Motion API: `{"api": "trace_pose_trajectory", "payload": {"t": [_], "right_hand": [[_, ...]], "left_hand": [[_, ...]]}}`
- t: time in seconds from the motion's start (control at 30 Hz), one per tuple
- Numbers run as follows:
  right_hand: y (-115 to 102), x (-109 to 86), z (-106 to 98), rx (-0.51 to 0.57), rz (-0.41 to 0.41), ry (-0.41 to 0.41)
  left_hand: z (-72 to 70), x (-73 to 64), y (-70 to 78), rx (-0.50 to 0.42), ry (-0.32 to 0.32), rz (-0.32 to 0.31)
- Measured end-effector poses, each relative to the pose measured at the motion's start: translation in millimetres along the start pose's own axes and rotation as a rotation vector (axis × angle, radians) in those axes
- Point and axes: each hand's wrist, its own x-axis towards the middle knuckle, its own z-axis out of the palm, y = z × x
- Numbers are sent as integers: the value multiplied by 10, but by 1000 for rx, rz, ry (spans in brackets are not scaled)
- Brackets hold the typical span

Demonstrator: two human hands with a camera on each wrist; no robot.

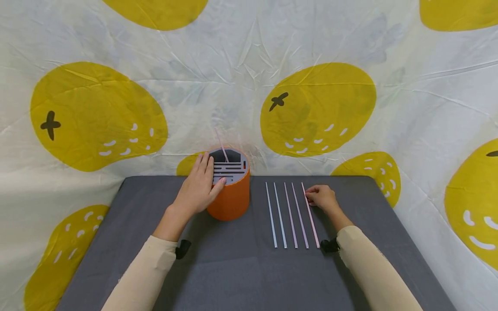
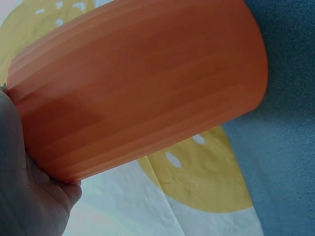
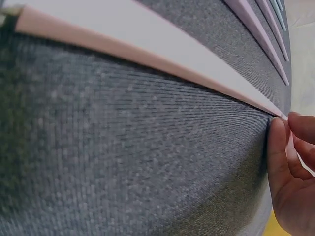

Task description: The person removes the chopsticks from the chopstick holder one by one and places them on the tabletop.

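Note:
An orange cylindrical holder with a grey slotted top stands near the table's back edge. My left hand rests on the left of its top, fingers extended and thumb along the near rim. The left wrist view shows that hand against the holder's rim end. My right hand pinches the upper part of a long pink stick, the rightmost of a row lying on the table. In the right wrist view, thumb and finger meet at the far end of this stick.
To the left of the pink stick lie a purple stick, a mauve stick and two pale blue sticks, roughly parallel. A thin pink stick leans upright in the holder's rear opening. Behind the grey table hangs a fruit-patterned cloth.

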Motion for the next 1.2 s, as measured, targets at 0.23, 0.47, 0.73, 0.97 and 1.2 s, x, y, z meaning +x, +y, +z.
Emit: {"api": "trace_pose_trajectory", "payload": {"t": [0.23, 0.47, 0.73, 0.97, 1.2], "right_hand": [[-50, 19, -61, -68, -53, 1], [-255, 22, -104, -194, -150, 18], [-706, -5, -89, -129, -278, -22], [-1144, -25, -12, -103, -308, -27], [-1525, -23, 106, -21, -353, -67]], "left_hand": [[18, -3, -5, -2, 4, 1], [20, -5, -1, 2, 2, 1], [25, 1, 0, 4, 1, 3], [24, 13, -7, 6, -6, 3], [9, 8, 3, 24, -8, 0]]}}
